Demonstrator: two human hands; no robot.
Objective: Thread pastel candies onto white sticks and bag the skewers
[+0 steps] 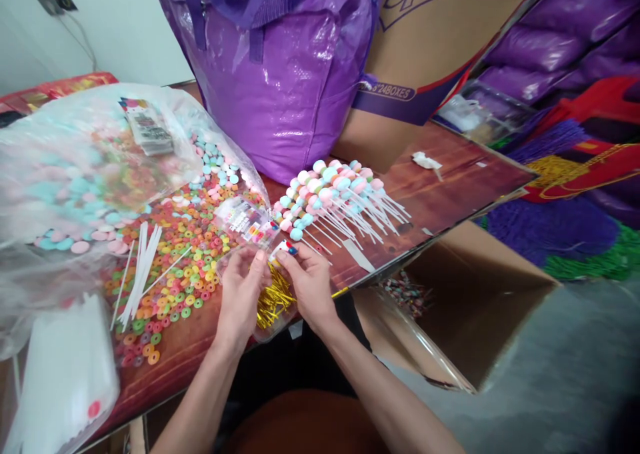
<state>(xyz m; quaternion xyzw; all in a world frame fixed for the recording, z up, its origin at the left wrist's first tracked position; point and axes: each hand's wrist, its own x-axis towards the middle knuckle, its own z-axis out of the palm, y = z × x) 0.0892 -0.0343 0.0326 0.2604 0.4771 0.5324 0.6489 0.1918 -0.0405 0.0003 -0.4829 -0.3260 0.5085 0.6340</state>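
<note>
Above the table's front edge, my left hand (241, 293) and my right hand (311, 286) are close together, thumbs toward each other. Both pinch a small clear plastic bag with a printed corner (285, 247); the print shows beside my right thumb, and my left fingers partly hide the rest. Gold twist ties (274, 301) lie in a clear tray (263, 336) just below my hands. A pile of printed clear bags (245, 219) rests behind them. Candy sticks (335, 191), with pastel candies threaded on white sticks, lie in a heap to the right.
Loose ring candies (185, 267) and white sticks (143, 274) spread over the left of the table (400, 241). Behind are a big candy bag (65, 167), a purple bag (265, 87) and a carton (395, 121). An open box (470, 307) stands below right, with candy sticks inside.
</note>
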